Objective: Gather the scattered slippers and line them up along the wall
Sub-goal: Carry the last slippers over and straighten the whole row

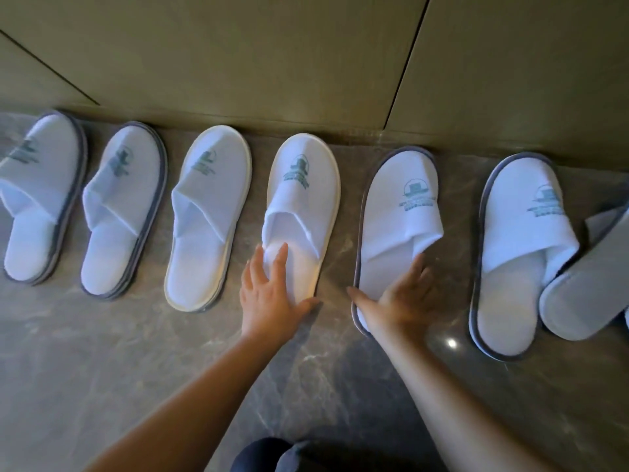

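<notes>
Several white slippers with a green logo stand side by side, toes toward the wall point(306, 63). Two at the left have grey rims point(41, 185) point(122, 206), the two in the middle have cream rims point(207, 206) point(306, 185), and two at the right have grey rims point(401, 212) point(520, 240). My left hand point(272, 294) lies flat on the heel of the fourth slipper, fingers spread. My right hand point(398, 298) grips the heel of the fifth slipper, thumb at its left rim. A last slipper point(585, 287) lies sole up, leaning on the sixth one.
The floor point(136, 369) is dark polished stone with pale veins and a light glare at the right. Beige wall panels with dark seams rise behind the row. A dark trouser knee point(269, 454) shows at the bottom edge.
</notes>
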{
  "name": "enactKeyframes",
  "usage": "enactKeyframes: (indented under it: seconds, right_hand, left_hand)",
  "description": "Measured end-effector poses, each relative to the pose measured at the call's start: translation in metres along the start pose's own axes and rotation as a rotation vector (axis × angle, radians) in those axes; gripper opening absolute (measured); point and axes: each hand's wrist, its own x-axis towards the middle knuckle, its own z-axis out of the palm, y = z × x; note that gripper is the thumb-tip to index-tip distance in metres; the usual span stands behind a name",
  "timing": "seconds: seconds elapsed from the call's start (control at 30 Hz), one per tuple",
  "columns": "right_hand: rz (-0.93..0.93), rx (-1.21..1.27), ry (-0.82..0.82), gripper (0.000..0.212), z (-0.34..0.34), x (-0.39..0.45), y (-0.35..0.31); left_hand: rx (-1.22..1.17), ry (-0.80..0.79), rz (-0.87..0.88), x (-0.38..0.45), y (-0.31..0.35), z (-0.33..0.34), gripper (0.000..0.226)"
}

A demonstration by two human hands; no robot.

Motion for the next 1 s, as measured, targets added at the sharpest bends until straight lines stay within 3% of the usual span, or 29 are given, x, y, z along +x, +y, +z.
enactKeyframes:
  seconds: [0.17,1.0]
  right_hand:
    - [0.07,-0.022,-0.009,0.127,0.006,0.005,-0.009]
    - [-0.093,-0.013,-0.063,0.117,0.001,0.006,0.007]
  left_hand:
    - [0.052,-0.058,0.009,0.007,-0.001,0.008,0.099]
    - [0.114,-0.038,0.043,0.009,0.002,0.01,0.096]
